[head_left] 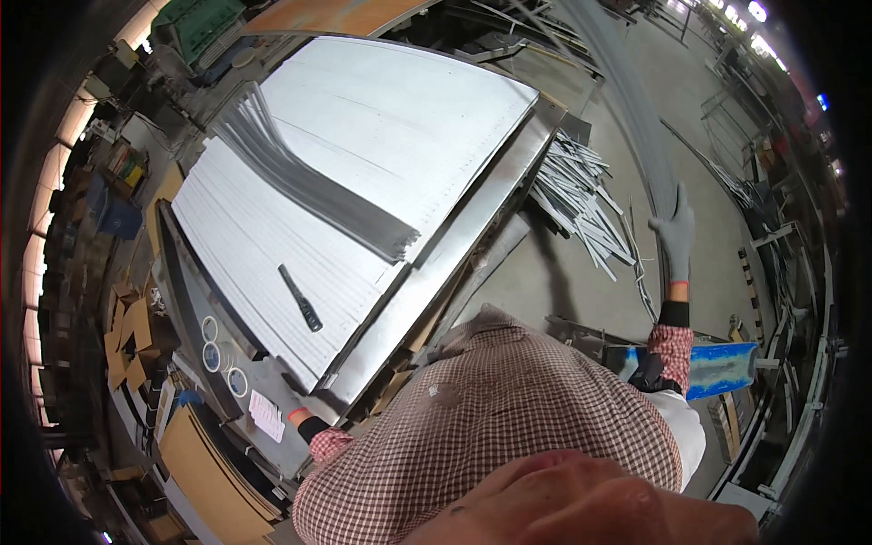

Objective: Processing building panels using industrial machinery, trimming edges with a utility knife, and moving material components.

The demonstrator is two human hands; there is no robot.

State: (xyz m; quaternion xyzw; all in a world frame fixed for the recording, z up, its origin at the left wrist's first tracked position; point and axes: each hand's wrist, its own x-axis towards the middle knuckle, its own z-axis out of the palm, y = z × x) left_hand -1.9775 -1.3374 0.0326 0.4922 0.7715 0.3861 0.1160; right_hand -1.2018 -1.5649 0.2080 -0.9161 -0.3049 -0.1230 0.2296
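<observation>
Left hand [320, 403] planted on the near edge of the white sheet stack [363, 173], grip hidden so can't tell, black tool [300, 297] lying just beyond it, and out to the side right hand [675, 232] in a grey glove, closed around a long grey strip [627, 100] held above the scrap strips [581, 204].

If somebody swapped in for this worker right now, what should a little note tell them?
Right hand: grey glove, raised out to the side, closed on a long grey strip that arcs up and away.
Left hand: low at the table's near edge; its fingers are hidden, so the grip is unclear.
White sheet lies on the metal table; dark strips fan across it; a black tool lies there too.
Offcut pile on the floor.
Done: many strips already lie cut.
Left: the held strip is not yet set down.
</observation>
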